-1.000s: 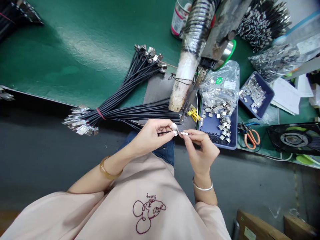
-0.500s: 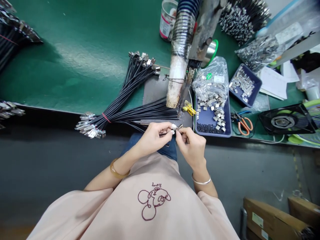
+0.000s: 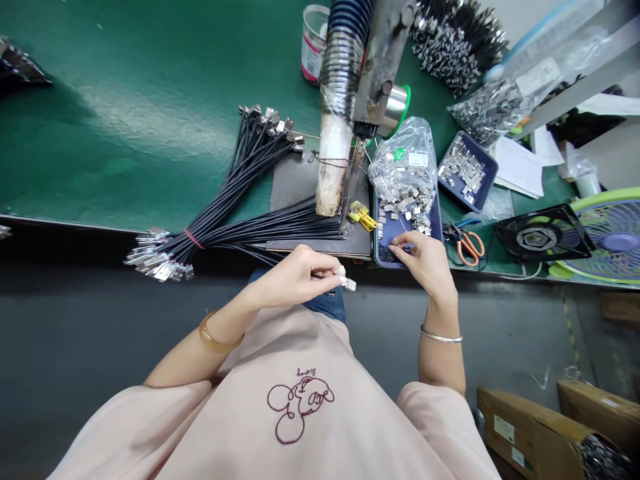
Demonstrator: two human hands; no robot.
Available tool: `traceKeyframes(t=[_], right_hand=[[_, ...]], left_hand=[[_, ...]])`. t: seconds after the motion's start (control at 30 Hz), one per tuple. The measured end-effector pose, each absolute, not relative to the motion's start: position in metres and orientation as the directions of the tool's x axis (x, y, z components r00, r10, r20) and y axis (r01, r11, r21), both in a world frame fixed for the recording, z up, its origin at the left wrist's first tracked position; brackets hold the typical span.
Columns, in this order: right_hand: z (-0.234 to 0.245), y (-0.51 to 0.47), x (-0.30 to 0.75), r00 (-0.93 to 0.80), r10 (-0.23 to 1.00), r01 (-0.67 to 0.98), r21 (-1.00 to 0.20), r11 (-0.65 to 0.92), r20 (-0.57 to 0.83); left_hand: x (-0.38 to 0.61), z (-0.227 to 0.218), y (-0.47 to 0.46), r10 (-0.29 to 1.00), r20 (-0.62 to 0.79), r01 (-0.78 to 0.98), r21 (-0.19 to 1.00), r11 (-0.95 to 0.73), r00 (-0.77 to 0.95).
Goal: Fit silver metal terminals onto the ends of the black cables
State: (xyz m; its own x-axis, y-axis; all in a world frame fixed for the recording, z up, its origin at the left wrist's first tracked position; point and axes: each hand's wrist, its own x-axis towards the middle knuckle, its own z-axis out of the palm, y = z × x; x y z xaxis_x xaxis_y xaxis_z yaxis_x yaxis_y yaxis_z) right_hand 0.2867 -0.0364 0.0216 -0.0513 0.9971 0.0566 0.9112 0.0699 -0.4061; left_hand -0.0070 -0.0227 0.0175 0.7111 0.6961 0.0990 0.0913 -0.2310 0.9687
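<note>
My left hand (image 3: 303,275) is closed in a pinch in front of the bench edge, with white covers on its fingertips. It grips a black cable whose silver metal connector (image 3: 351,285) pokes out past the fingers; most of that cable is hidden. My right hand (image 3: 425,260) reaches into the front of a blue tray (image 3: 436,230), fingertips pinched together at small black pieces (image 3: 385,253). What they hold, if anything, is too small to name. Behind those fingers lie loose silver connector shells (image 3: 411,203) and a clear plastic bag (image 3: 405,157).
A banded bundle of black cables (image 3: 220,200) crosses the green bench (image 3: 150,153). A fume hose (image 3: 334,133) and a metal arm (image 3: 380,73) hang over a grey plate (image 3: 290,179). Yellow clip (image 3: 364,216), orange-handled pliers (image 3: 470,248), a small tray (image 3: 467,170) and fans (image 3: 543,233) are nearby.
My right hand has left the connector and moved right into the blue tray. My left hand keeps the cable, its connector now lower and in plain sight. The view has shifted slightly right.
</note>
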Motion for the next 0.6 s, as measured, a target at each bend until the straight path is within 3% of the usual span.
traceKeyframes(t=[0.1,0.2,0.3,0.4,0.5,0.6], right_hand=[[0.021,-0.029,0.289,-0.127,0.991,0.907,-0.408,0.106,-0.027],[0.027,-0.031,0.284,-0.081,0.997,0.917,-0.391,0.076,0.003],[0.034,-0.042,0.270,0.146,0.969,0.869,-0.494,-0.029,0.199],[0.035,-0.055,0.244,0.349,0.878,0.661,-0.750,0.017,0.327],[0.030,-0.065,0.214,0.290,0.925,0.431,-0.897,0.102,0.244],[0.019,-0.068,0.190,0.188,0.973,0.343,-0.937,0.062,0.133]], left_hand=[[-0.009,0.017,-0.017,0.693,-0.059,0.016,0.997,0.069,0.719],[-0.005,0.009,-0.015,0.765,-0.120,-0.058,0.978,0.202,0.633],[0.002,0.001,-0.017,0.854,-0.118,-0.102,0.975,0.195,0.507],[0.009,-0.003,-0.020,0.916,-0.100,-0.114,0.981,0.155,0.390],[0.014,-0.004,-0.024,0.954,-0.075,-0.082,0.991,0.103,0.292],[0.017,-0.004,-0.027,0.970,-0.041,-0.058,0.997,0.056,0.240]])
